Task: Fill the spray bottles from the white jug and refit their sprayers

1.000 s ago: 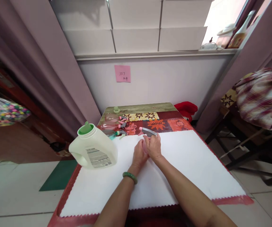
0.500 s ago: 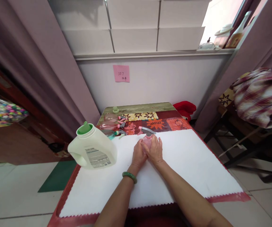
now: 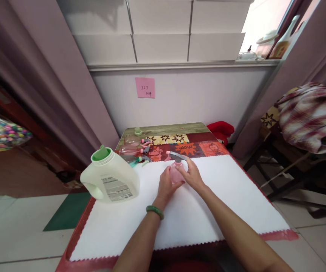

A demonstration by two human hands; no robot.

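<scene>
A small pink spray bottle (image 3: 176,174) with a grey trigger head stands on the white cloth (image 3: 231,204) in the middle of the table. My left hand (image 3: 165,186), with a green bangle on its wrist, is wrapped round the bottle's body. My right hand (image 3: 191,174) grips the bottle near its neck from the right side, fingers closed on it. A large white jug with a green cap (image 3: 109,177) stands to the left of my hands.
Several more small spray bottles (image 3: 136,150) lie at the back left of the table beside a loose green cap (image 3: 137,131). A pink note (image 3: 145,87) hangs on the wall. A chair with plaid cloth (image 3: 310,117) stands to the right.
My right hand has shifted from the front of the bottle to its right side near the neck, so the pink bottle now shows between my hands. My left hand keeps its hold.
</scene>
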